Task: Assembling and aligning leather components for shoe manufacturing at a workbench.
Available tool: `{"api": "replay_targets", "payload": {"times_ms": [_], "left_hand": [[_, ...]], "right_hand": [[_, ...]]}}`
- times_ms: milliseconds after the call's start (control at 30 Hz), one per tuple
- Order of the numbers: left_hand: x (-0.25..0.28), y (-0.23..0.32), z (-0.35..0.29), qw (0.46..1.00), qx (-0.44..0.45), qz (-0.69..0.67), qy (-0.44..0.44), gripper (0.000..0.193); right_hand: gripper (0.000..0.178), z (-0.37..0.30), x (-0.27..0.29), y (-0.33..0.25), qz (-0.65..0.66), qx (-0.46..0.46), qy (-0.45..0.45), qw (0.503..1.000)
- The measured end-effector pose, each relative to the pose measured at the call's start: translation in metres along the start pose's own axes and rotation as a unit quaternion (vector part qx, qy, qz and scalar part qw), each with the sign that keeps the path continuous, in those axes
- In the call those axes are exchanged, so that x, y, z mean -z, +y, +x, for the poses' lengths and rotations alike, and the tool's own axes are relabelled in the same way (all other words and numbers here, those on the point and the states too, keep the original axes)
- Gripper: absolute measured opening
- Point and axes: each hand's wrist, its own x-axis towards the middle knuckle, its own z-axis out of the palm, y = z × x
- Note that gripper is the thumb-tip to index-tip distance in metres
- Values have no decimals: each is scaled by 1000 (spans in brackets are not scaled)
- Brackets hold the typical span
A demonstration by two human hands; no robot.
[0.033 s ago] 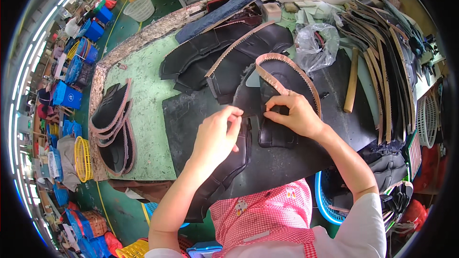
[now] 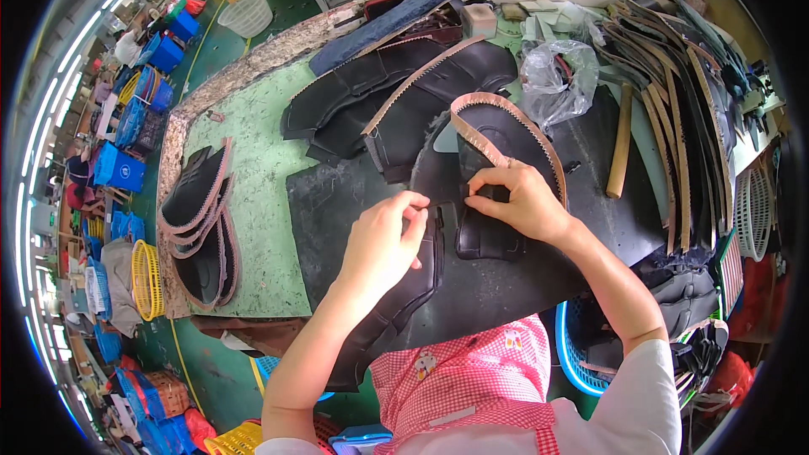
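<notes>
My right hand [image 2: 524,204] is closed in a pinch at the left edge of a black leather piece [image 2: 489,238]. This piece has a tan saw-toothed border [image 2: 506,104] that curls up and round beyond my fingers. Just left of it, my left hand [image 2: 383,232] has thumb and forefinger pressed together; whatever lies between the tips is too small to make out. Under that hand lies a second black leather piece [image 2: 421,278], hanging over the near table edge. Both pieces rest on a dark work mat [image 2: 497,303].
Black pieces with toothed edges [image 2: 404,88] lie behind my hands, beside a dark blue strip [image 2: 379,25]. At left sits a small stack of trimmed pieces [image 2: 198,202]. A wooden stick [image 2: 620,143], a clear plastic bag [image 2: 559,80] and piled strips [image 2: 674,118] are at right.
</notes>
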Motion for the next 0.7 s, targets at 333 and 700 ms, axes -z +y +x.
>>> {"api": "replay_targets", "payload": {"times_ms": [333, 700], "left_hand": [[-2, -26, 0, 994, 36, -67, -81, 18], [0, -28, -5, 954, 50, -282, -93, 17]], "right_hand": [[13, 1, -5, -7, -42, 20, 9, 999], [13, 4, -4, -10, 14, 12, -7, 1000]]}}
